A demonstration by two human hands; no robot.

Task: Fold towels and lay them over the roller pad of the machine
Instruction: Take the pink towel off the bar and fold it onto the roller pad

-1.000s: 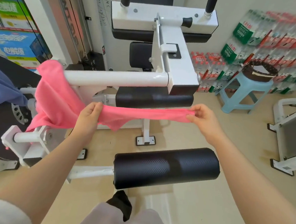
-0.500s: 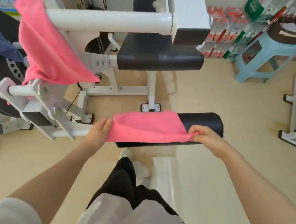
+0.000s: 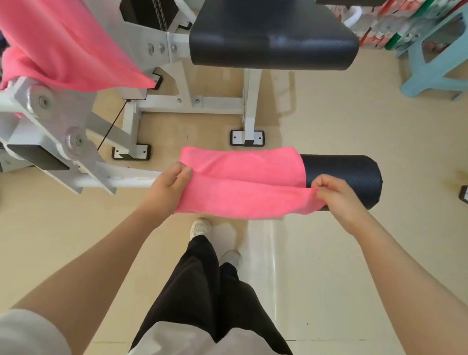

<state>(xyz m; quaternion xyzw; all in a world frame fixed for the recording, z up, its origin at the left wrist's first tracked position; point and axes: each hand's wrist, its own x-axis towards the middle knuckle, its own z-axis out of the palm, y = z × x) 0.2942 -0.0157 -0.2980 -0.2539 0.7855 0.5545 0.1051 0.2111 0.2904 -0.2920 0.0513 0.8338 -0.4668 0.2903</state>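
A folded pink towel lies draped over the left part of the black roller pad, whose right end stays bare. My left hand pinches the towel's left edge. On the other side, my right hand grips its right near corner, in front of the pad. The towel's near half hangs down on my side of the roller. A second pink towel hangs over the white machine bar at the upper left.
The white machine frame and its arm reach in from the left. A black seat pad sits above the roller. A light blue stool stands at the upper right. My legs and shoes are just below the roller.
The towel went from stretched in the air between my hands down onto the roller pad. Since then its near edge has been pulled lower over the roller's front.
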